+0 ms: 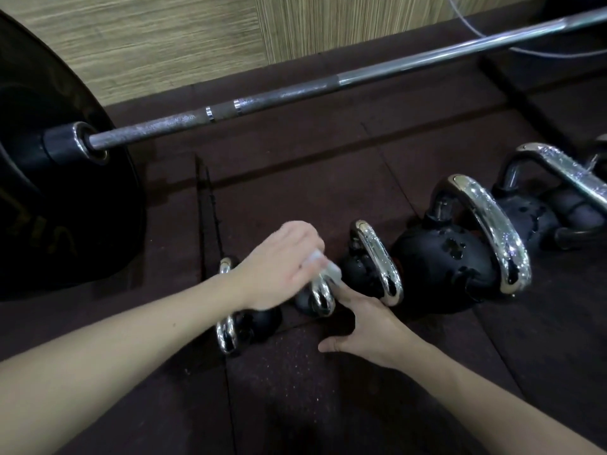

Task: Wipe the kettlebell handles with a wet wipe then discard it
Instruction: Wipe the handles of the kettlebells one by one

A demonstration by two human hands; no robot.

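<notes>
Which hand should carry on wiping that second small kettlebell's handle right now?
Left. The left hand already holds the wet wipe against the chrome handle; the right hand lies open beside it, seemingly steadying the kettlebell.

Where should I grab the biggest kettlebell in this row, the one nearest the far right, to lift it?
Grip the flat chrome top bar of the largest kettlebell's handle, coming from above. The handle stands upright over the black body, the bar is the widest in the row, and nothing covers it. Its right end runs out of frame.
</notes>
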